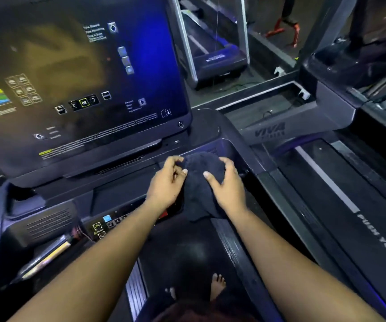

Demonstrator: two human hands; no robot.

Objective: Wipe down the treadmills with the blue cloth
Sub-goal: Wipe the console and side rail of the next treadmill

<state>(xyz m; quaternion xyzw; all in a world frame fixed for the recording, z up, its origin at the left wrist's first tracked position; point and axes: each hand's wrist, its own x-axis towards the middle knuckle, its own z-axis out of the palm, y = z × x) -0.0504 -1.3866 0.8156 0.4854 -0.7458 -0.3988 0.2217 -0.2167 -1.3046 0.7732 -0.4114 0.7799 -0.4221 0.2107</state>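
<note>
Cloth [201,182] looks near-black navy; console [48,219] black — its screen [76,73] glows blue at three o'clock, with green-yellow-blue bands.

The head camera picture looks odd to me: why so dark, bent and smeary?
Head view: dim room, blue glow on the screen; the wide lens bows straight edges; the screen text is smeared by motion; the cloth held by the left hand and right hand looks almost black.

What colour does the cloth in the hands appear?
The cloth looks very dark navy, almost black, in the head view.
</note>
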